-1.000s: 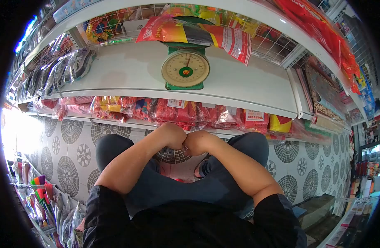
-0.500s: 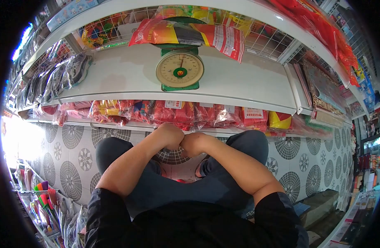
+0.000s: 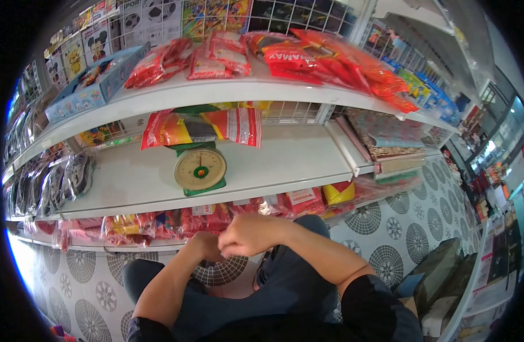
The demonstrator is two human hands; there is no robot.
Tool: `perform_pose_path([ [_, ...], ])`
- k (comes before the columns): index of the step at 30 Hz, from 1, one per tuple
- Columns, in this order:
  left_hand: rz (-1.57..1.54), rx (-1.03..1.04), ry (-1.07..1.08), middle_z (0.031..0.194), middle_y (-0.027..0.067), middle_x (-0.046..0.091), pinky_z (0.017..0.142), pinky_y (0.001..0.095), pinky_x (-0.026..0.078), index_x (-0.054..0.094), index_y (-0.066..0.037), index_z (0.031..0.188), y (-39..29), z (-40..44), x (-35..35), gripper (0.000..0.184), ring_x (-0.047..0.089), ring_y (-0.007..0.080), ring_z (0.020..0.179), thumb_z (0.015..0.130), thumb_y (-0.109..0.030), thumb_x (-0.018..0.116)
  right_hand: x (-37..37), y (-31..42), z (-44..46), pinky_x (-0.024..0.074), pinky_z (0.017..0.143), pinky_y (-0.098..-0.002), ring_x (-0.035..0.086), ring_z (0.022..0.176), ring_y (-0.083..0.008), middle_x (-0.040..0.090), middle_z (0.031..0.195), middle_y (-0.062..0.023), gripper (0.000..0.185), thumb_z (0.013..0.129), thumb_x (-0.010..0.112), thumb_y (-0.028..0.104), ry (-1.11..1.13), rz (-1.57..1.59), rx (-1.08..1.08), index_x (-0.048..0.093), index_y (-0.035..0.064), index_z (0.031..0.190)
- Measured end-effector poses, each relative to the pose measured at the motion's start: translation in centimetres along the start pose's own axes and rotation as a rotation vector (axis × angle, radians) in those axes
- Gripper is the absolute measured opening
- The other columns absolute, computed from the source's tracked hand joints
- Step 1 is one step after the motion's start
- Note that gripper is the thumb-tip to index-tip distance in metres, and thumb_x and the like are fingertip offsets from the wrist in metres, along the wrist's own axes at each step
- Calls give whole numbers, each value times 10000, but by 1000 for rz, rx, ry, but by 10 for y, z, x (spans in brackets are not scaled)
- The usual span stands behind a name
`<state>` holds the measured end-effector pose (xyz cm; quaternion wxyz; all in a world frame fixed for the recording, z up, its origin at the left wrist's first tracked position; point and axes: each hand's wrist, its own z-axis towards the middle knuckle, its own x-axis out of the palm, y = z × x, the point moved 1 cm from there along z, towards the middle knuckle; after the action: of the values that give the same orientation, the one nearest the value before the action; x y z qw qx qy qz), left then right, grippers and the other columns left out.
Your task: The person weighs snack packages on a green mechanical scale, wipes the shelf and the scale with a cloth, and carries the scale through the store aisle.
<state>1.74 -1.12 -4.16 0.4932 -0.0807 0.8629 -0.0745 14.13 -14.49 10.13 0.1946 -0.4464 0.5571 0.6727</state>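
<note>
- Your right hand (image 3: 249,233) shifts forward of your left hand (image 3: 205,246), both before the scale (image 3: 200,171).
- Right's loosely curled, left's fingers hidden; can't tell any hold.
- Scale props up the red packet (image 3: 202,127).

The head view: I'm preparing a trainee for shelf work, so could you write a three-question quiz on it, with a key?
1. What lies on top of the scale?
2. True or false: the blue box stands on a higher shelf than the scale.
3. Which goods show just beyond the right hand: (A) glass bottles, (B) red wrapped packets, (C) metal pans?

Key: 1. A red, yellow and black bag. 2. True. 3. B.
</note>
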Motion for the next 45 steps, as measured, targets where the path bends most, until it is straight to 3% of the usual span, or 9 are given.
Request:
perform_pose_path([
  [4,41,63,77,1100,51,683,834,400,527,686,-224,1138,-11,-10,-23,437,650,258,1011,775,-468,678,-108,65,-32,490,581,-327,621,631,-193,653,740,-82,71,782,673,23,-1058,-411,-236,662,25,852],
  [6,44,29,64,1111,52,683,856,394,522,683,-226,1154,-12,-15,-27,449,642,264,1035,781,-476,675,-172,67,-33,466,564,-360,577,624,-278,635,740,-80,58,787,653,85,-1336,-867,-303,640,61,838],
  [11,-4,-21,72,1155,87,664,898,399,497,649,-215,1219,-7,-17,-30,511,625,281,1073,803,-512,655,-264,46,-19,468,918,-430,615,1050,-325,630,1194,-171,648,758,663,451,-953,-806,597,588,27,1243],
  [15,-10,-24,61,1181,104,655,915,404,488,637,-192,1236,-3,-20,-31,544,618,291,1088,809,-530,652,-291,34,-9,489,883,-384,636,1022,-313,646,1173,-177,708,709,696,456,-659,-650,656,581,60,1285],
  [17,-31,-38,65,1176,105,657,920,405,486,638,-193,1235,-4,-26,-38,545,618,294,1088,807,-529,657,-303,21,-9,463,815,-277,632,891,-188,695,1012,-127,543,771,662,280,-686,-462,744,605,124,1288],
  [25,3,-100,44,1156,86,669,888,412,507,673,-184,1172,1,-31,-42,529,637,279,1060,773,-530,702,-327,18,-39,498,814,-272,631,900,-174,666,1038,-120,360,857,524,1,-1273,362,266,621,-32,1202],
  [28,-2,-41,-10,1128,97,677,867,418,514,695,-172,1119,8,-22,-29,487,649,283,1029,773,-513,702,-304,53,-58,521,842,-307,639,947,-207,642,1090,-134,411,870,525,-25,-1374,253,49,549,-41,1280],
  [39,0,-36,5,1131,87,678,864,436,513,686,-155,1135,-4,-25,-31,480,632,280,1063,782,-481,691,-127,104,-37,532,903,-364,675,971,-279,677,1089,-154,507,661,589,-50,-553,-601,-272,655,46,1154],
  [45,-5,-22,-3,1098,93,690,845,437,521,712,-134,1077,-2,-22,-26,447,646,277,1037,775,-463,706,-132,44,10,552,850,-368,664,972,-303,663,1102,-149,476,714,558,-72,-649,-861,-285,646,74,1158],
])
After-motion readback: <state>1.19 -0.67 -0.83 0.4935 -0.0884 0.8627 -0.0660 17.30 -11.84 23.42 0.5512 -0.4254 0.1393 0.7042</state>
